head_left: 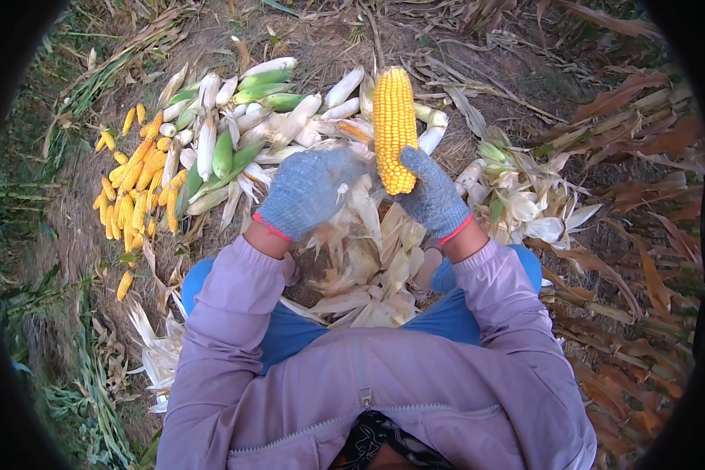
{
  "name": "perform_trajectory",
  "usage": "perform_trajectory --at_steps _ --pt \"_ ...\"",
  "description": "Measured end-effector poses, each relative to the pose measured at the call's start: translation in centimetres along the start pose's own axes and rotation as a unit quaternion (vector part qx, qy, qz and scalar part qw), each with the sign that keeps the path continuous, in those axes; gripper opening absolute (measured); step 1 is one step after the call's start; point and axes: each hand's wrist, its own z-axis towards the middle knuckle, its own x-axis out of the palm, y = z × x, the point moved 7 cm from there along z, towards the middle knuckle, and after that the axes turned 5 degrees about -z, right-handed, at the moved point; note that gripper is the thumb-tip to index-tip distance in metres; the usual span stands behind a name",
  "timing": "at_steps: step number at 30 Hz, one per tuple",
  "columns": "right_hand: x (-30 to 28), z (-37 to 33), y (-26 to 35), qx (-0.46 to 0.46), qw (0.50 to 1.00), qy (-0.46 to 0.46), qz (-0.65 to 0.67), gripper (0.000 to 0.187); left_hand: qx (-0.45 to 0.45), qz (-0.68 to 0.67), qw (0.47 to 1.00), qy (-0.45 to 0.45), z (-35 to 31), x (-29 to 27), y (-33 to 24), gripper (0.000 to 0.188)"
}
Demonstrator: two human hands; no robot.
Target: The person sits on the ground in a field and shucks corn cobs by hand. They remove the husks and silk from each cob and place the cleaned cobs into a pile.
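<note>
Cobs, stripped yellow, lie left of green-white unhusked ears. Grey-gloved right hand grasps another bare cob; left hand's grip unclear.

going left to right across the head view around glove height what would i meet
pile of husked yellow cobs → left gloved hand → right gloved hand holding a large yellow cob → pale husk heap → dry brown leaves

The gloved right hand holds a bare yellow cob; the gloved left hand, partly blurred, is just beside it. On the ground, husked cobs lie toward the left edge, unhusked ears toward the far edge.
</note>
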Motion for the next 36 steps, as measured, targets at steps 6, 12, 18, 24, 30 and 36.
perform_trajectory --at_steps 6,12,18,24,30,36 --pt "0.5 -0.6 1.1 0.02 0.995 0.072 0.068 0.072 -0.11 0.082 0.98 0.146 -1.0 2.2 1.9 0.028" --pt "1.6 -2.3 -0.7 0.103 0.972 0.166 0.13 0.064 0.155 0.011 0.976 -0.15 -0.1 -2.1 0.4 0.032" --pt "2.3 -2.7 -3.8 0.159 0.973 0.122 0.114 0.069 -0.112 -0.669 0.73 -0.084 0.2 -0.1 -0.4 0.05" --pt "2.1 -0.3 -1.8 -0.025 0.921 0.032 -0.386 0.066 -0.13 -0.456 0.846 -0.244 0.5 -2.2 0.7 0.052" --pt "2.3 -1.2 -2.8 0.028 0.972 0.063 -0.223 0.06 -0.134 -0.547 0.785 -0.257 0.4 -2.9 0.7 0.051" --pt "2.6 -2.0 -3.9 0.116 0.982 0.139 0.06 0.061 0.066 0.084 0.963 -0.249 -0.6 -3.8 1.3 0.072"
